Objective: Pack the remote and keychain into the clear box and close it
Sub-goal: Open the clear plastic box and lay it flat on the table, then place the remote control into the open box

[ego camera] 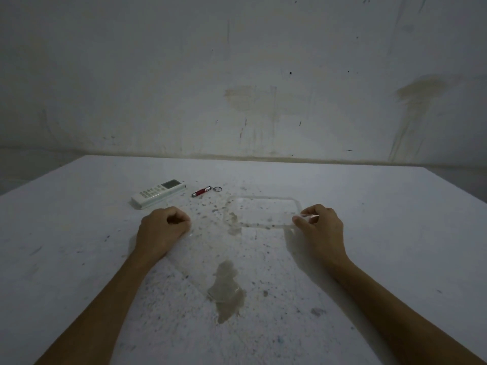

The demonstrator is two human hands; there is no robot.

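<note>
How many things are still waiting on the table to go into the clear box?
2. The white remote lies at the far left, beyond the left hand. The red keychain lies just right of it, apart from it. Nothing else looks hidden.

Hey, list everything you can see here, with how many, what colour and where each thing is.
remote: one, white, far left on the table.
keychain: one, red with a metal ring, right of the remote.
clear box: one, transparent, centre-right, open, empty.
clear lid: one, transparent, near side, faint outline.
table: one, white, speckled and stained.
wall: grey-white, stained, behind.
left hand: curled at the lid's left edge.
right hand: pinching the box's right rim.
</note>
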